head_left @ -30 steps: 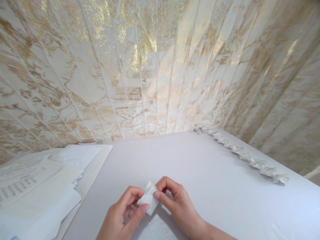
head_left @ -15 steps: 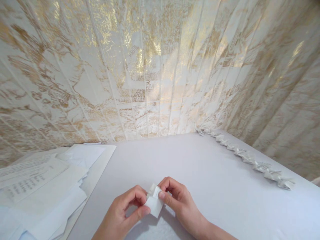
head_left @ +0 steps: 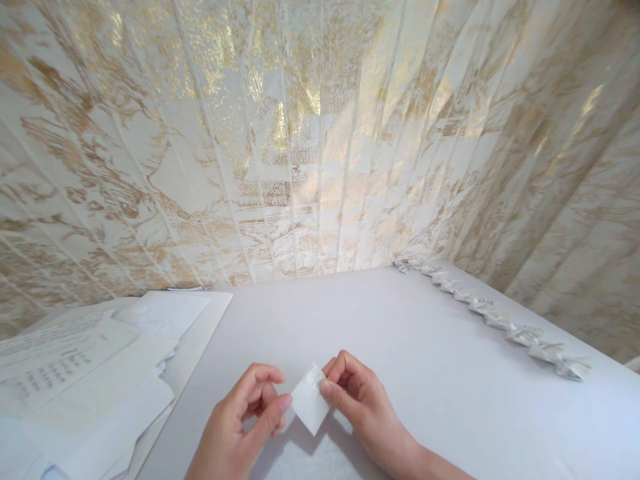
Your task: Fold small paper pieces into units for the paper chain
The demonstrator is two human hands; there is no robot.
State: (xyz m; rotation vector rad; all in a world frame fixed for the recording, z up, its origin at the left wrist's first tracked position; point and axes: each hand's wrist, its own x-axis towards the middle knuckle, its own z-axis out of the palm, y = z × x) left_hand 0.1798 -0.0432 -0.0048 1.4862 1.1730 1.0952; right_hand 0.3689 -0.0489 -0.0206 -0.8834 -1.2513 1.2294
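Here, the paper [head_left: 311, 405], a small white folded square, is held just above the near part of the worktop [head_left: 320, 320], one corner pointing toward the person; the right hand [head_left: 364, 407] grips it at its right corner, thumb on the front face, fingers curled behind; the left hand [head_left: 240, 417] is loosely open, thumb tip right by the left corner, though whether it touches cannot be told, the fingers bent and parted from the thumb; faint print shows along the upper part of the square; a shadow lies below the hands; a pile [head_left: 145, 357] of loose sheets, some printed, covers the left edge; a row [head_left: 495, 313] of small folded pieces runs along the right edge from the far right corner; a gold-patterned curtain [head_left: 305, 160] hangs behind the far edge.
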